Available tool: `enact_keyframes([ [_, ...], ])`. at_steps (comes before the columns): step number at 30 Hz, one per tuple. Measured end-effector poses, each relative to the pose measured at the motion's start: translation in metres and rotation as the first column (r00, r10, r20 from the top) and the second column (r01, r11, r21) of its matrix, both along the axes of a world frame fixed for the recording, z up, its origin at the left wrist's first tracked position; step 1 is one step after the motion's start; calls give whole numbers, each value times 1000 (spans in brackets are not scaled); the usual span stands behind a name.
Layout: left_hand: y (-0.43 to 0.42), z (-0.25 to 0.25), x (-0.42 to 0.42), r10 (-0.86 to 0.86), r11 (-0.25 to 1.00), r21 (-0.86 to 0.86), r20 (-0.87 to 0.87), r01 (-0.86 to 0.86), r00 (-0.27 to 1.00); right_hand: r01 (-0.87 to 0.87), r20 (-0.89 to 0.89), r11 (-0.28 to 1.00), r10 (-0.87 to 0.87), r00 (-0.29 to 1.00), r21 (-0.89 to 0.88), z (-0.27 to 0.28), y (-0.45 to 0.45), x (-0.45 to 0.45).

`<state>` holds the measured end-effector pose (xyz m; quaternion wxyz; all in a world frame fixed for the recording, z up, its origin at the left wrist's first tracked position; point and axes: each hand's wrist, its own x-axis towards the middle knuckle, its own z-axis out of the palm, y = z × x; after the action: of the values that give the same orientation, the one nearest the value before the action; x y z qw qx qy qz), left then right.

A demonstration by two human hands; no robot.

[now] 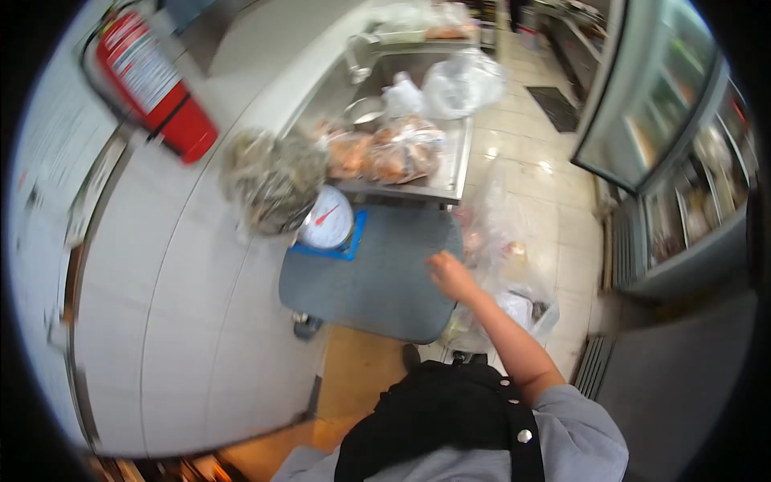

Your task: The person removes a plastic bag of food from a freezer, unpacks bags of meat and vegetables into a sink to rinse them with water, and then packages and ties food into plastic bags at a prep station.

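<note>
while the scale (328,223) and greenish bag (277,177) crowd the far left of the surface (377,281), open room reaches to my right hand (450,273), half curled over its right edge near clear bags (514,261); whether it grips anything, i can't tell. my left hand is unseen.

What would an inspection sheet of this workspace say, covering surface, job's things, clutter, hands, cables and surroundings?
Surface: grey top, rounded corners
Job's things: blue dial scale on the grey top; bulky bag against it, contents blurred
Clutter: plastic bags beside the grey top; filled bags at the sink
Hands: right hand near the grey top's right edge, no held item visible; left hand not in view
Cables: nothing seen
Surroundings: red fire extinguisher at left; glass-doored fridge at right
</note>
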<state>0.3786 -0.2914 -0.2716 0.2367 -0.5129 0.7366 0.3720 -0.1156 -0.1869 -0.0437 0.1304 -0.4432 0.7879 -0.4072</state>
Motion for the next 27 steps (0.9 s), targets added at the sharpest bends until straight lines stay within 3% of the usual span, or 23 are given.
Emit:
enact_keyframes([
  [3,-45,-1,-6,-132,986,108,68,124,989,177,50,981,-181,982,77,-77,32,31],
  [7,-85,-7,-38,-336,929,202,104,311,936,277,232,844,-415,880,460,-217,170,75],
  [8,-87,-10,-48,-374,913,219,103,345,922,307,304,720,-584,753,623,-233,217,88],
  [9,-89,-10,-61,-409,896,228,97,380,907,407,218,557,-744,631,724,-255,266,106],
  [11,-75,-17,-93,-473,861,251,76,442,878,465,-9,297,-835,550,834,-269,365,151],
  [12,-63,-20,-109,-496,846,260,63,466,866,241,-55,312,-503,863,919,-312,429,176],
  [13,-50,-25,-125,-507,837,267,46,478,861,167,-10,260,-516,857,951,-302,466,196],
  [14,-35,-30,-138,-515,831,266,33,489,857,192,46,269,-683,729,944,-315,504,219],
  [15,-17,-34,-151,-519,829,260,23,496,855,253,171,257,-933,318,933,-377,565,253],
  [16,3,-40,-160,-530,826,241,27,509,848,195,269,337,-912,310,921,-317,562,251],
  [17,20,-34,-177,-599,797,149,69,586,798,380,351,330,-936,15,864,-328,579,267],
  [18,41,-33,-194,-638,770,120,109,627,762,540,460,263,-846,-269,800,-339,596,285],
  [20,74,-43,-216,-738,668,19,138,744,660,598,678,376,-599,-427,708,-275,618,274],
  [21,88,-56,-224,-798,588,-50,130,807,589,571,618,315,-627,-475,758,-284,622,271],
  [22,104,-59,-234,-788,602,-43,128,797,602,541,551,246,-650,-524,805,-297,630,275],
  [23,117,-61,-250,-771,630,49,162,775,616,480,542,302,-669,-509,824,-248,628,245],
  [25,149,-57,-258,-751,659,146,190,738,633,502,590,368,-695,-411,783,-243,635,212],
  [27,171,-40,-257,-545,836,147,117,528,830,531,604,390,-729,-321,752,-250,642,164],
])
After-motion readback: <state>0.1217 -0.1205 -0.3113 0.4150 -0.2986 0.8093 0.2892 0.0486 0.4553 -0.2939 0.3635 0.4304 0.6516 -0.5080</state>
